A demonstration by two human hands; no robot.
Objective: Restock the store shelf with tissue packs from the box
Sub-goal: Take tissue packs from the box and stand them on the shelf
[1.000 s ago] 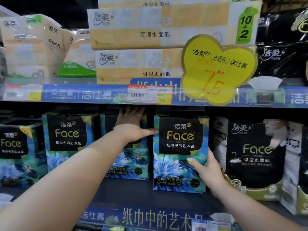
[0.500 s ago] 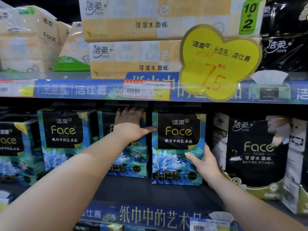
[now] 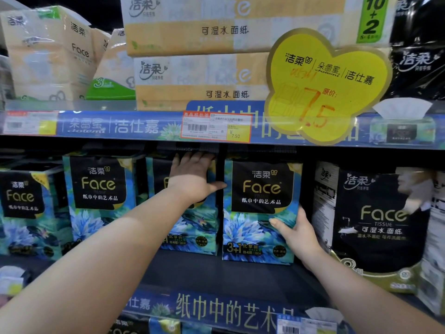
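Blue tissue pack (image 3: 261,213) gripped by right hand (image 3: 297,233) fingers; left hand (image 3: 192,179), seemingly flat, touches it.

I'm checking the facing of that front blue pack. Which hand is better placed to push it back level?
Probably the right hand: it already grips the blue Face pack. The left hand lies flat on the neighbouring pack.

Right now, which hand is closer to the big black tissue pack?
Right. The right hand grips the blue pack just left of the black tissue pack; the left hand rests one pack farther left.
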